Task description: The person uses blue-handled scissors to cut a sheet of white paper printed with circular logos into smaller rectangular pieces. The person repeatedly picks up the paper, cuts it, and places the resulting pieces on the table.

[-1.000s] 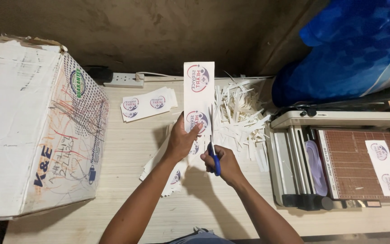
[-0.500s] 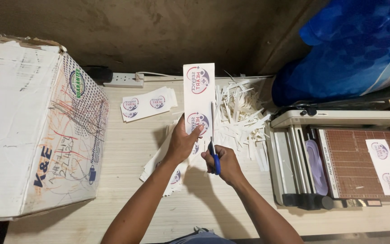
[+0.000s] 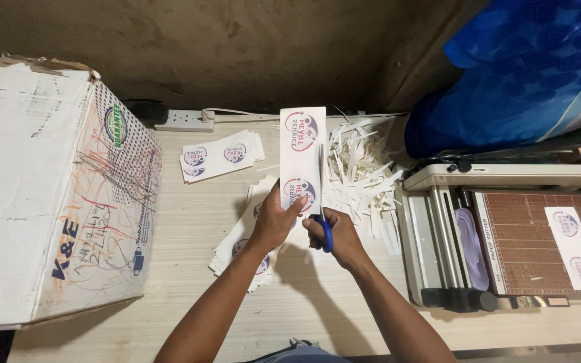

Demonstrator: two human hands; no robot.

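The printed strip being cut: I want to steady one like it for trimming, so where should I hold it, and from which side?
Probably grip the strip at its near end, from its left edge, as the left hand does. The scissors in the right hand run along its right edge, so that side should stay free. The strip is long and narrow, so a hold near the blades likely keeps it steady.

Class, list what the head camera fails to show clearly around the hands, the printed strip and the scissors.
- Scissors: blades hidden behind the printed strip; only the blue handle shows in the right hand.
- Left hand: fingertips hidden behind the strip.
- Label pile: partly covered by the left hand and forearm.
- Cardboard box: cut off by the left edge.
- Paper cutter: cut off by the right edge.
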